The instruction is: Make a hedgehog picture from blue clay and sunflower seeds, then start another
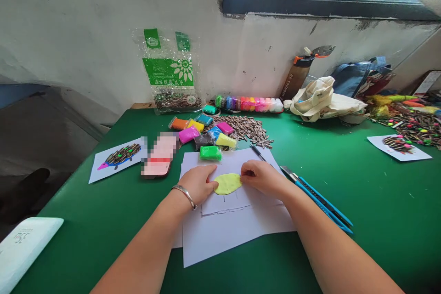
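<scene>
A flat oval of yellow modelling clay lies on a white sheet of paper, with short pen lines below it. My left hand, wearing a silver bracelet, rests at the clay's left edge. Its thumb touches the clay and its index finger stretches out, apart from the thumb. At the opposite edge, my right hand has its fingers curled and pinched together against the clay. Several bagged clay packets, including a green one, lie beyond the hands. A pen is behind the right hand.
Sunflower seeds are heaped behind the packets. Scissors with blue handles and a craft knife lie by my right forearm. A phone and a seed hedgehog picture are at left. A bottle and cloth bag stand by the wall.
</scene>
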A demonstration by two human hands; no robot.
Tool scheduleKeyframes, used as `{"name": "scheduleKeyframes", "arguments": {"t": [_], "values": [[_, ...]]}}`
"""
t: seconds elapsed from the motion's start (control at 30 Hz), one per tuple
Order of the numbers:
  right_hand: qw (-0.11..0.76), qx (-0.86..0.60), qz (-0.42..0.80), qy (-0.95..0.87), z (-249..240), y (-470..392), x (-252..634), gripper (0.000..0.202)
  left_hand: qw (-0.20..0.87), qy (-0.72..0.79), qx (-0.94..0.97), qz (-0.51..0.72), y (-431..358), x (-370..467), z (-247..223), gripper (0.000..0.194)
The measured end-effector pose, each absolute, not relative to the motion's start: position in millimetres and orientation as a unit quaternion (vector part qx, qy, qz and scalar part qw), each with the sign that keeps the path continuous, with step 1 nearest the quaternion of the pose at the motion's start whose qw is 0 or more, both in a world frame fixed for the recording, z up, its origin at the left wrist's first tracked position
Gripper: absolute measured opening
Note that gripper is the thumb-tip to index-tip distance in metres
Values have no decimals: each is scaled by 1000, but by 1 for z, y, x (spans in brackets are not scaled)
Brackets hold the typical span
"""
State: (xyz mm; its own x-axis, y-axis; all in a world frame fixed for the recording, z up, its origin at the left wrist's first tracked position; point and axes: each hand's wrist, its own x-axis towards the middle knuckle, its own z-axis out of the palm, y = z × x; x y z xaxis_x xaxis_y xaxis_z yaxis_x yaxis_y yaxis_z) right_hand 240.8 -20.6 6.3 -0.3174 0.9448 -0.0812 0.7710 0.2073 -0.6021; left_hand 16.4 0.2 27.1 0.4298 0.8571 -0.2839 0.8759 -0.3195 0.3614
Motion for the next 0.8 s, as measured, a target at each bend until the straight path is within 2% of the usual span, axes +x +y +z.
{"name": "scheduleKeyframes", "arguments": {"t": [0.13,0.33,0.57,0.8], "values": [[157,-560,316,-750,8,-21,243,12,236,533,812,-21,0,16,27,43],[150,-571,271,-760,5,-20,239,6,239,534,811,-22,0,16,26,45],[158,-581,302,-739,9,-20,241,14,238,534,811,-22,0,16,27,45],[146,-593,266,-746,8,-18,237,9,239,532,812,-23,-1,17,28,44]]}}
